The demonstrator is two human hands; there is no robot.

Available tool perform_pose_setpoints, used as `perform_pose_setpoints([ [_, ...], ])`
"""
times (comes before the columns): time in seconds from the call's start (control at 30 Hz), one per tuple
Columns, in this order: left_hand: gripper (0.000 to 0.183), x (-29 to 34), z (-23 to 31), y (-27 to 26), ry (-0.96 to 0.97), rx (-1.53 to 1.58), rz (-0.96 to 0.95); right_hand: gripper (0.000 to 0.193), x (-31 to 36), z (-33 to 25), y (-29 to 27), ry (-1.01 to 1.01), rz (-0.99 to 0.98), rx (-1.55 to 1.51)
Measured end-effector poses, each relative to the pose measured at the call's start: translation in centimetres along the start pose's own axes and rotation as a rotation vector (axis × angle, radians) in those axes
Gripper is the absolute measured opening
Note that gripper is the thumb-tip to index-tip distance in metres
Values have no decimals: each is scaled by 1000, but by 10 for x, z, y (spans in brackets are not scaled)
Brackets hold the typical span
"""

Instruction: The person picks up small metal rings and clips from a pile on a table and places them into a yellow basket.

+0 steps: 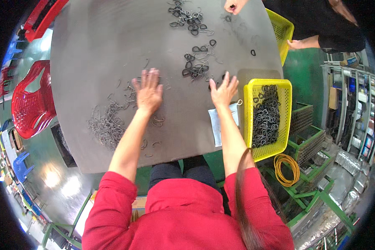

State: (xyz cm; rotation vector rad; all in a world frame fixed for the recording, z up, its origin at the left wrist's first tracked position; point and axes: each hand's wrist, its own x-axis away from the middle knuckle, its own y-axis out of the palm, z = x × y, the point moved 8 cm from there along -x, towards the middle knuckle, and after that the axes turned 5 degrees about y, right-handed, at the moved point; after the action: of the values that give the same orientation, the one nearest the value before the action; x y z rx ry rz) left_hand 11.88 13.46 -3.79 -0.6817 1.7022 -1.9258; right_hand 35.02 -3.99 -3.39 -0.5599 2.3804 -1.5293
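Observation:
My left hand (pixel 149 92) lies flat with fingers stretched over the grey table (pixel 175 121), beside scattered thin metal hooks. A larger heap of these metal hooks (pixel 108 127) spreads to its left and nearer me. Fingers spread, my right hand (pixel 224 91) is just right of a loose cluster of dark D-shaped rings with hooks (pixel 196 63). Small dark pieces show partly behind its fingers. Neither hand grips anything. Under my right forearm lies a pale blue sheet (pixel 216 129), partly hidden. A yellow basket (pixel 248 112) with many dark hooked rings stands at the table's right edge.
Another cluster of dark rings (pixel 189 18) lies at the far side. A co-worker's hand (pixel 236 6) is closed over the far right; their other hand (pixel 304 43) touches a second yellow basket (pixel 284 31). A red chair (pixel 31 100) stands left, a coiled orange hose (pixel 287 170) right.

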Motion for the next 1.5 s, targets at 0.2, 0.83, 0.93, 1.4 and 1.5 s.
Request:
perform_pose_setpoints([
  [0.2,54,29,-78,-8,-206,-76,154,41,33,-112,39,-499,-96,-55],
  [0.83,25,-138,51,-31,246,386,180,33,-11,-45,-18,-200,-375,141],
  [0.93,26,-125,5,-18,-233,1269,-86,34,-7,-26,-1,-187,-382,57],
  [1.4,31,-58,-10,-7,-379,1197,-335,23,-36,-25,5,343,-667,-843],
  [1.5,28,-51,13,-20,-167,633,129,32,-35,-39,18,-38,-307,-43],
])
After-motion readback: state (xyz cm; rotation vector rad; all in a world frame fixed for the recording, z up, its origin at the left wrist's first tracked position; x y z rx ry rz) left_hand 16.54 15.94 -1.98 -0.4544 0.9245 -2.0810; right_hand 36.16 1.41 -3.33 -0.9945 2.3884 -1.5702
